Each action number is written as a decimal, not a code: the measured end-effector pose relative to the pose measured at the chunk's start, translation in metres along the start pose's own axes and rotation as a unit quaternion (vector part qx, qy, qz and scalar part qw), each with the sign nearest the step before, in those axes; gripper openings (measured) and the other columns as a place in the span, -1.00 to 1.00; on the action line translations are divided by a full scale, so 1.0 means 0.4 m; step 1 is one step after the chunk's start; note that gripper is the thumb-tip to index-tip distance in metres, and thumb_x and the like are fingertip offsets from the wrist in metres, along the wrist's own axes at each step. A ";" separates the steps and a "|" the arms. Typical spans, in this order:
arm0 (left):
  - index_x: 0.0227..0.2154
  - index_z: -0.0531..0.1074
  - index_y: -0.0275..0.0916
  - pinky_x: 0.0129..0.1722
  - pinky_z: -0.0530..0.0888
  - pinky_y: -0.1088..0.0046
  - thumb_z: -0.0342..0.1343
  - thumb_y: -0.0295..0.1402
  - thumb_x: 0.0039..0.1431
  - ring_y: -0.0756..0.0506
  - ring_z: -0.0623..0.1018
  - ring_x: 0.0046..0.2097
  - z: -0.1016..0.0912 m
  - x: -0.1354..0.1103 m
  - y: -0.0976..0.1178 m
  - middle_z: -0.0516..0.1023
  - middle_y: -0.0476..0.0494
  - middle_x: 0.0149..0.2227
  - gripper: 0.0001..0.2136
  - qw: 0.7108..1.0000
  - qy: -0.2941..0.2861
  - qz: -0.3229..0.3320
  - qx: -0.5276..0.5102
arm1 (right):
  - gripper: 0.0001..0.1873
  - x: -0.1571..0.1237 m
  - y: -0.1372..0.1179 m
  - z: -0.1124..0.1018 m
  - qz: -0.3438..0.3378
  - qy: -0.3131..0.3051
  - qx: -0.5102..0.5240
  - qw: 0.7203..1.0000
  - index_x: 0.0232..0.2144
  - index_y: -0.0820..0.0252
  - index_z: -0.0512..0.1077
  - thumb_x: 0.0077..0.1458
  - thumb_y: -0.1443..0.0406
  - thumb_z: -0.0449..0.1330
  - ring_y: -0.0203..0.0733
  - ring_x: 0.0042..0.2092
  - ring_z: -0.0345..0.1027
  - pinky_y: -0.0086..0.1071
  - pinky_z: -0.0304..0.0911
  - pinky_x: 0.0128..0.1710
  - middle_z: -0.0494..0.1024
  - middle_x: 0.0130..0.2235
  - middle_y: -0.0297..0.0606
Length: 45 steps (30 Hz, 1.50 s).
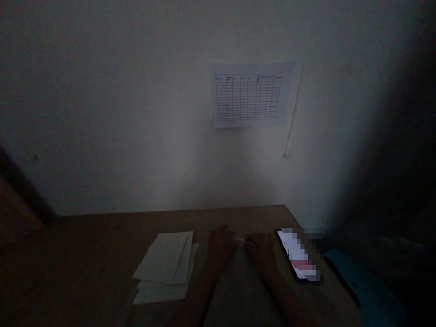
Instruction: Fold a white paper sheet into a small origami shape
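Left hand point(221, 245) and right hand point(260, 251) low over the table point(85, 245), close together, forearms angled inward. Fingers point(255, 240) of both curled and bunched rather than spread, either side of a small white strip point(240, 240) between the hands; too dim to tell whether clamped on it or only touching. Just left of the left hand, paper sheets point(163, 268) in a loose overlapping pile, apparently kept within easy reach. Just right of the right hand, a phone point(298, 254) lying flat, screen up and lit, readable from above. Beyond the table's right edge, a blue object point(361, 286), partly in shadow. Farthest, on the wall point(102, 91), a ruled chart point(248, 95), hung where a raised glance would reach it.
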<state>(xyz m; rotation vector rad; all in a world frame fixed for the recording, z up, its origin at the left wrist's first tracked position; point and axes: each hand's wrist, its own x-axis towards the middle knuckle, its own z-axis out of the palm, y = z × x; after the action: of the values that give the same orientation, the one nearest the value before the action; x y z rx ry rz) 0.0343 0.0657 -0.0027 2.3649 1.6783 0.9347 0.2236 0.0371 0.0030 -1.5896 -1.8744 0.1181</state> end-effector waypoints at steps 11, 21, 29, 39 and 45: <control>-0.09 0.56 -0.10 0.19 0.29 0.07 0.21 -0.36 0.12 -0.24 0.39 0.15 -0.002 -0.003 -0.002 0.42 -0.22 0.14 -0.73 1.000 -0.002 0.019 0.000 | -0.81 -0.004 -0.011 -0.001 -0.060 0.012 -0.096 0.993 -0.24 0.03 0.54 0.21 0.35 0.13 -0.03 -0.02 0.33 0.10 -0.39 0.28 0.60 -0.22 -0.27; -0.18 0.61 -0.04 0.21 0.23 0.03 0.24 -0.32 0.11 -0.25 0.38 0.16 -0.013 0.000 -0.001 0.44 -0.16 0.15 -0.80 0.999 -0.046 0.007 -0.022 | -0.78 -0.009 -0.024 -0.008 -0.069 -0.054 -0.027 0.996 -0.19 -0.04 0.58 0.21 0.26 0.14 -0.08 -0.01 0.32 0.00 -0.28 0.29 0.56 -0.15 -0.26; -0.08 0.54 0.20 0.24 0.10 -0.06 0.16 -0.20 0.19 -0.27 0.27 0.25 -0.035 -0.007 0.017 0.36 -0.01 0.23 -0.76 0.993 -0.112 -0.012 0.025 | -0.59 -0.008 0.000 -0.002 -0.061 -0.076 0.034 0.995 -0.26 -0.04 0.58 0.03 0.50 0.07 -0.11 0.00 0.35 0.03 -0.36 0.30 0.58 -0.16 -0.29; -0.31 0.63 0.02 0.25 0.12 0.10 0.30 -0.29 0.02 -0.23 0.30 0.22 -0.054 0.003 0.016 0.39 -0.04 0.19 -0.86 0.993 -0.119 0.015 -0.025 | -0.60 0.005 0.012 -0.004 -0.074 -0.101 0.081 0.989 -0.27 -0.14 0.60 0.06 0.44 0.07 -0.12 0.03 0.39 0.18 -0.63 0.30 0.62 -0.10 -0.37; -0.30 0.61 0.03 0.25 0.09 0.04 0.27 -0.29 0.02 -0.24 0.32 0.20 -0.057 0.000 0.015 0.44 -0.02 0.14 -0.85 0.993 -0.117 0.023 -0.026 | -0.67 0.003 0.026 -0.002 -0.065 -0.101 0.089 0.989 -0.28 -0.07 0.60 0.03 0.42 0.13 -0.09 0.04 0.39 0.18 -0.70 0.29 0.64 -0.11 -0.32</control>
<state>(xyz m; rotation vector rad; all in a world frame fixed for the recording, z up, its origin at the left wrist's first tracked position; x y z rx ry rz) 0.0272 0.0573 0.0181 2.3808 1.4997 0.6672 0.2327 0.0405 -0.0006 -1.3724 -2.0546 0.3915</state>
